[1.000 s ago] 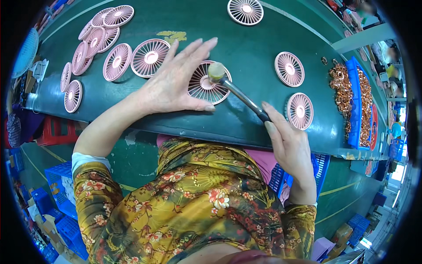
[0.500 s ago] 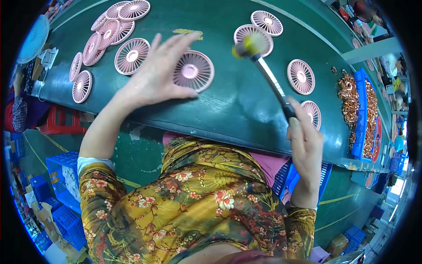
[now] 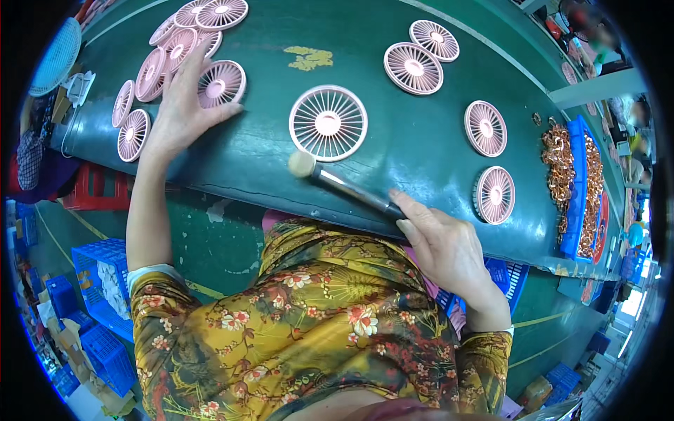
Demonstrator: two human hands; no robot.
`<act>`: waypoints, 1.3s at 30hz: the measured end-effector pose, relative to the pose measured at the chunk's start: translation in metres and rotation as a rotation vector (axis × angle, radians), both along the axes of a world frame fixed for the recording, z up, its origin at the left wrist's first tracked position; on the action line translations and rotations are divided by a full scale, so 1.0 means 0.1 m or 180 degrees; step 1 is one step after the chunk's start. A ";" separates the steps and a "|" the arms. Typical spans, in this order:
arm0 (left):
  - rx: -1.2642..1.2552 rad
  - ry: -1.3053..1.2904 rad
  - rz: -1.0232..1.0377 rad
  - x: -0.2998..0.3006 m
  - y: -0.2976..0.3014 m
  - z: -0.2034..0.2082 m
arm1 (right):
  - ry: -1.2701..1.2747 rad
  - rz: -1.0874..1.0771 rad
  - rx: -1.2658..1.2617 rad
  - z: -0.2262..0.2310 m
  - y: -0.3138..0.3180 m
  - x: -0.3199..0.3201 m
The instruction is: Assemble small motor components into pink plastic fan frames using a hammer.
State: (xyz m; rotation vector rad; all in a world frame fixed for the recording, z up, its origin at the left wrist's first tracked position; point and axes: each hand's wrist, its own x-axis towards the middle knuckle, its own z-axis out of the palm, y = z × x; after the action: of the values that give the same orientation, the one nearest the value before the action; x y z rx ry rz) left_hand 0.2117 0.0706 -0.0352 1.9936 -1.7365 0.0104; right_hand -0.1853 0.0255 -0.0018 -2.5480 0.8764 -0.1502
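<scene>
My right hand [image 3: 446, 249] grips the dark handle of a mallet [image 3: 347, 187]. Its pale, yellowish head is over the near part of the table, just below a round pink fan grille [image 3: 328, 123] with radial spokes. To the left, my left hand [image 3: 181, 116] is spread over another pink grille [image 3: 219, 85], fingers stretched and thumb at its near edge. The hand hides part of that grille, and I cannot tell whether it touches it. Behind the left hand lies a cluster of overlapping grilles [image 3: 177, 48].
More pink grilles [image 3: 485, 128] lie on the right half of the green table [image 3: 267, 140]. At the right, coppery metal parts [image 3: 557, 165] are heaped beside a long blue tray [image 3: 577, 189]. Blue crates [image 3: 105, 270] and a red stool [image 3: 98, 189] stand on the floor.
My left hand has moved left from the middle grille to the one beside it. The mallet has come down and left, from over the far grilles to near the table's front edge.
</scene>
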 end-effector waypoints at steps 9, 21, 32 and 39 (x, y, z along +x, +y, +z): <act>-0.0276 0.0415 -0.0799 -0.76 0.01 -0.09 | -0.1431 -0.0049 0.0109 0.33 -0.17 0.22; -0.0623 0.1104 0.0290 -1.40 0.04 -0.21 | -0.0649 -0.0386 0.0637 0.13 -0.25 0.33; -0.0625 0.1040 0.0191 -1.39 0.05 -0.25 | -0.0437 -0.0408 0.0249 0.19 -0.27 0.06; -0.0383 0.0919 0.0207 -1.41 -0.02 -0.26 | -0.0273 -0.0286 -0.0006 0.03 -0.27 0.31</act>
State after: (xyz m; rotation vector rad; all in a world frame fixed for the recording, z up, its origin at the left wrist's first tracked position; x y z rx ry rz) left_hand 0.0711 0.0684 -0.0607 1.8602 -1.4545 -0.1411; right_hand -0.1547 -0.0016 0.0008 -2.4851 0.9579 -0.2856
